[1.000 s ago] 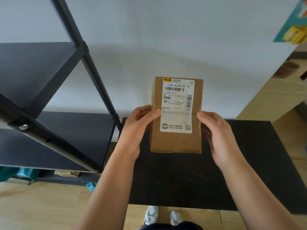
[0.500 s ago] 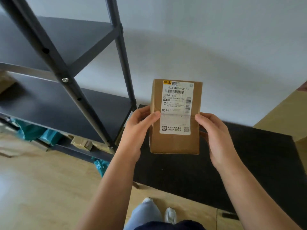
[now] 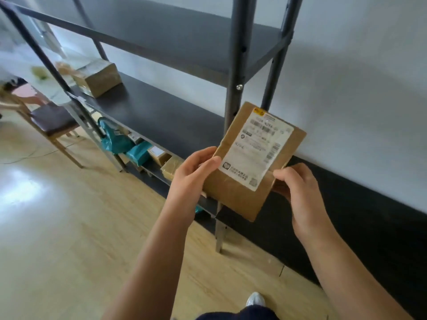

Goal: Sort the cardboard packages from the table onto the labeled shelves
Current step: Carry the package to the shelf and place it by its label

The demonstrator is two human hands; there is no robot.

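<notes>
- Nearest the camera: dark trousers and one white shoe (image 3: 255, 299) on a pale wooden floor (image 3: 69, 239).
- Two bare forearms reach up and forward from the bottom edge.
- Left hand (image 3: 191, 179) grips the left edge of a flat cardboard package (image 3: 240, 195), thumb on the front face, fingers wrapped behind.
- Right hand (image 3: 300, 192) clamps the package's right edge lower down, thumb on the front near the label's corner, fingers behind.
- The package is held in the air between both hands, tilted with its top leaning right, front face toward the camera.
- A white shipping label (image 3: 258, 148) covers most of the upper front; print and barcodes are blurred, not readable.
- Behind and below the package: a black table (image 3: 369, 227) running along the right, against a white wall (image 3: 358, 88).
- Left of the table, touching or just beside it, a dark metal shelf unit (image 3: 233, 100) with grey uprights.
- Middle shelf board (image 3: 150, 112): one brown cardboard box (image 3: 99, 77) sits at its far left end.
- Bottom shelf: teal plastic mailers (image 3: 115, 140) and a few small brown parcels (image 3: 169, 166) lie side by side.
- Top board visible overhead; what is on it cannot be seen.
- Farthest left: a wooden chair (image 3: 49, 118) with a dark seat on the floor, blurred things beyond it.
</notes>
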